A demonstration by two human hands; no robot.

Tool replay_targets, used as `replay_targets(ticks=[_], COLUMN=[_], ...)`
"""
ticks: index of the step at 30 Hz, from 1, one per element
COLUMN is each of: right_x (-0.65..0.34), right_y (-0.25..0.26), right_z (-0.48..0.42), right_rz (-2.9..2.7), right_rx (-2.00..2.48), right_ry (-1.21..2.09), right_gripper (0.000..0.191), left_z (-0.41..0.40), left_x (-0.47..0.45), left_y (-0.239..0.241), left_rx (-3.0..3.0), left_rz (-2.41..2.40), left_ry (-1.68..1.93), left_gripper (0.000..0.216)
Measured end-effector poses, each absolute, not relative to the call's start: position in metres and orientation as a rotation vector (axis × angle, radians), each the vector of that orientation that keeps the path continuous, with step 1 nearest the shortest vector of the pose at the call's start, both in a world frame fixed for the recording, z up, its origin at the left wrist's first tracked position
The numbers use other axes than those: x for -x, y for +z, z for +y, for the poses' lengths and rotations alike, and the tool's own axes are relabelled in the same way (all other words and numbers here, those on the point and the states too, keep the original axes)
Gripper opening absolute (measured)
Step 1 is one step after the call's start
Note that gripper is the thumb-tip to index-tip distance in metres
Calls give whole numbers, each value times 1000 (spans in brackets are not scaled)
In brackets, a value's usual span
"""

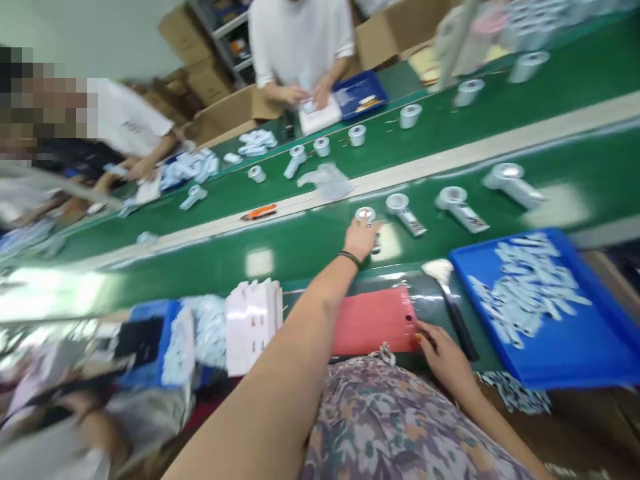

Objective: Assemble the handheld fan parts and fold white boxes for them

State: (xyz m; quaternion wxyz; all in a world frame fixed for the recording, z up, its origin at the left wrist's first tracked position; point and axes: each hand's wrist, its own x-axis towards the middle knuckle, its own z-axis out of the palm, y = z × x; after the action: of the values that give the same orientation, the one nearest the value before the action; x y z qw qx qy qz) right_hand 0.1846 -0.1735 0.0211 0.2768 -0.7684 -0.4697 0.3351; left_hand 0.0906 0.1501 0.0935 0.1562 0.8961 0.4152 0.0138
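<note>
My left hand [361,239] is stretched forward over the green conveyor belt, its fingers closed about a white round-headed part with a short handle [365,214]; the hand hides much of that part. Close to my body, my right hand [443,350] is at the right edge of a red mat [373,320]. Its fingers are pinched together around something small and dark, too blurred to name. Similar white round-headed parts [461,208] lie on the belt to the right of my left hand. A black-handled tool with a pale head [457,313] rests just right of the mat.
At right, a blue tray [575,363] holds many pale blue pieces. White panels [253,327] stand left of the mat. Orange-handled pliers [260,212] and a clear plastic bag [327,181] lie on the pale divider strip. Co-workers sit across the belt, a white-shirted person [303,40] among them.
</note>
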Motion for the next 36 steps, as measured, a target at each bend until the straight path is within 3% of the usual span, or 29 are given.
replay_targets(ticks=[6,9,12,16,23,30,32,36], right_x=[-156,-98,-22,66,101,96,87,44], right_y=[36,66,89,93,83,96,108,132], right_z=[-95,-35,20,63,67,69,61,29], right_rz=[-1551,-1739,-1828,-1847,-1538,-1423,-1414,-1366], right_rx=[1781,1590,1503,1557,1716,1527,1414,1260], right_ry=[1239,1322,1356,1335,1334,1604,1742,1929], right_gripper=[39,36,37,32,14,22,24,31], left_z=[22,-41,-71,-77,-81,-78,-75,-74], left_x=[53,167,250,281,271,287,292,288], left_y=[101,106,98,83,73,89,103,135], left_rx=[-2458,-2216,-1908,-1690,-1698,-1643,-1469,-1273], left_rz=[1406,1888,2278,2377,2333,2181,2058,1847], left_ry=[197,329,308,245,319,695,856,942], left_gripper=[60,67,88,103,104,105,96,56])
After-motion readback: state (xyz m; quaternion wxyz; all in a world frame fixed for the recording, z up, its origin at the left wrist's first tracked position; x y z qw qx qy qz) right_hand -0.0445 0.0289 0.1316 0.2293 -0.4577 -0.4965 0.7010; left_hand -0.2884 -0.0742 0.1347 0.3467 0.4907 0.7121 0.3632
